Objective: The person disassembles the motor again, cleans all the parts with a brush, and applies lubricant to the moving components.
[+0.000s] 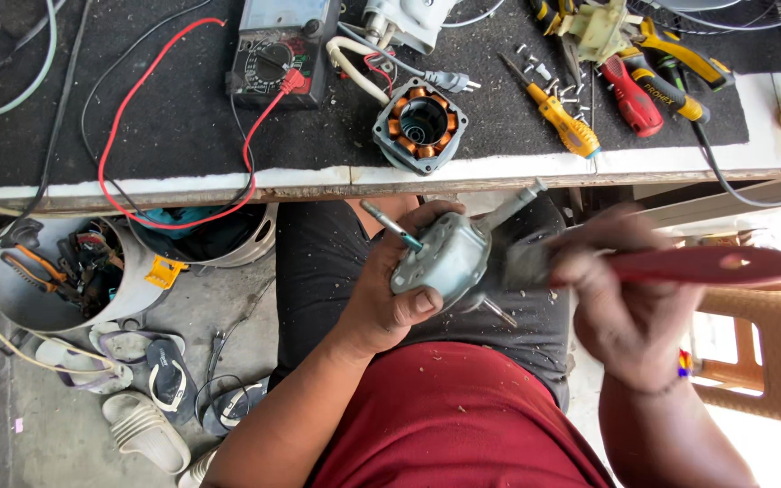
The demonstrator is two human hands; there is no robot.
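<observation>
My left hand (395,294) grips a grey metal motor housing (440,258) over my lap, its shaft (392,226) sticking out up and to the left. My right hand (612,312), blurred by motion, holds a red-handled brush (711,265) with its head against the right side of the housing. A motor stator (422,125) with copper windings sits on the bench near its front edge, just above my hands.
On the black bench mat (183,117) lie a multimeter (282,54) with red and black leads, a yellow screwdriver (562,122), red and yellow tools (648,86) and loose screws. A bucket of tools (65,271) and sandals (146,398) sit on the floor left; a wicker stool (770,352) stands right.
</observation>
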